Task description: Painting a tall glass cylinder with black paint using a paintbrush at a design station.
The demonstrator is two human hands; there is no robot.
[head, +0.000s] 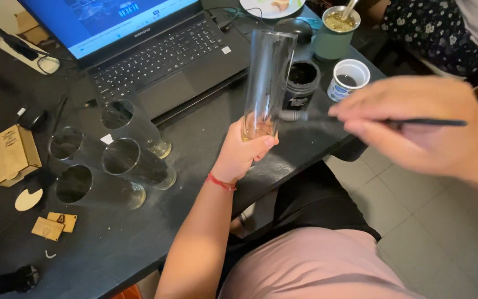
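My left hand [240,150] grips the base of a tall clear glass [268,77], held upright over the black table [195,144]. A red string bracelet circles that wrist. My right hand [416,124], blurred, holds a thin dark paintbrush [327,118] whose tip touches the glass's lower right side. Just behind the glass stands an open black paint jar [302,82], and beside it an open small white jar [348,78].
Several tall glasses [123,160] stand at the left. An open laptop [156,50] is behind them. A wooden box [12,154] and small wooden pieces [51,224] lie at the far left. A green cup [336,30] with a spoon and a plate [272,6] sit at the back.
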